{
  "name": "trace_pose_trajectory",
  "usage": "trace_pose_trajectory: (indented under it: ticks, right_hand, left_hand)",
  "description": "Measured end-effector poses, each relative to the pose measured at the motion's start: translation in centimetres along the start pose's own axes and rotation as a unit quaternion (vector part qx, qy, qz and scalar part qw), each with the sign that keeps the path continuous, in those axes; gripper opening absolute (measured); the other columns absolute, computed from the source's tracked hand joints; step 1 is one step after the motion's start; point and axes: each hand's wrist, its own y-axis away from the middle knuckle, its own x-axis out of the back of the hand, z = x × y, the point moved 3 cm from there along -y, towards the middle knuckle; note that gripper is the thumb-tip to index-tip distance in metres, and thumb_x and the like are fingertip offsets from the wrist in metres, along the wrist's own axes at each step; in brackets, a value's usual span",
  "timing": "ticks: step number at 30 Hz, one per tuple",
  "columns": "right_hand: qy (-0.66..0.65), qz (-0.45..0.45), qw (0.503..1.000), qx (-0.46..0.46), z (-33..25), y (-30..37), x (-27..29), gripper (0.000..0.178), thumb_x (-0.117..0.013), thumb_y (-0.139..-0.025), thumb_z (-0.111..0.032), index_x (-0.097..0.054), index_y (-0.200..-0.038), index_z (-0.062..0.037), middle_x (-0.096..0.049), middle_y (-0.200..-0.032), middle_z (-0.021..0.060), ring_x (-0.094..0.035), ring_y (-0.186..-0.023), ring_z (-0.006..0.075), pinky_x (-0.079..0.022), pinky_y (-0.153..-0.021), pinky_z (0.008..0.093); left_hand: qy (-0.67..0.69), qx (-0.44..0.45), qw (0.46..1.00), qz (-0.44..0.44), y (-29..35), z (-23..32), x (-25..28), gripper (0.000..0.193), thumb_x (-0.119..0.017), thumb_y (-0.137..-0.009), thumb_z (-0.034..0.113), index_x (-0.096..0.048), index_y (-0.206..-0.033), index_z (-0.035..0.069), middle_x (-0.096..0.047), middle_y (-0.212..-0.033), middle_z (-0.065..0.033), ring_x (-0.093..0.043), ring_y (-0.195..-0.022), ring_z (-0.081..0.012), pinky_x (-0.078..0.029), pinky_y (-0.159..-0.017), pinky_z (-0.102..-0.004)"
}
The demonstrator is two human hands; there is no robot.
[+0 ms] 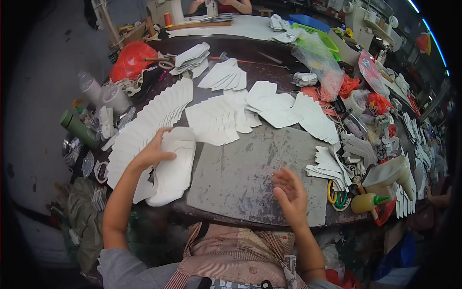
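My left hand (156, 150) grips the edge of a white cut piece (174, 166), its thumb on top. The piece looks like flat sheet material and lies on or just above others at the left of the grey board (231, 178). Whether one piece or several are in the hand, I cannot tell. Over the right part of the board, my right hand (291, 196) is open, fingers apart, with nothing in it. A long overlapping row of white pieces (161, 108) curves along the left, and another fanned row (214, 118) lies beyond the board.
At the right are a stack of white pieces (329, 168), scissors with yellow handles (331, 191) and a yellow bottle with a green nozzle (368, 203). A green flask (79, 129) and a red bag (132, 60) stand left. Across the table, another person's arms (236, 6) show.
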Motion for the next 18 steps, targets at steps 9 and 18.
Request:
trace_pose_trajectory:
  ticks: [9, 18]
  right_hand:
    - [0.099, 0.072, 0.991, -0.051, 2.0, 2.9, 5.0, 0.019, -0.069, -0.091, -0.005, -0.069, -0.107, 0.0041, -0.073, -0.099, 0.0109, -0.069, -0.092, 0.0161, -0.054, -0.081, 0.0277]
    - [0.119, 0.106, 0.987, -0.005, 0.9, 3.8, 5.8, 0.013, -0.066, -0.092, -0.001, -0.071, -0.103, 0.0033, -0.074, -0.097, 0.0129, -0.071, -0.089, 0.0199, -0.054, -0.081, 0.0296]
  left_hand:
    - [-0.29, -0.352, 0.889, 0.039, -3.9, 11.5, -7.5, 0.085, -0.074, -0.074, 0.004, -0.036, -0.15, 0.004, -0.046, -0.144, -0.0215, -0.045, -0.133, -0.0389, -0.036, -0.113, -0.0437]
    - [-0.546, -0.324, 0.766, -0.105, -17.1, 14.9, -23.7, 0.044, -0.055, -0.083, 0.0, -0.061, -0.126, 0.007, -0.068, -0.117, -0.0181, -0.065, -0.111, -0.0348, -0.052, -0.094, -0.0416]
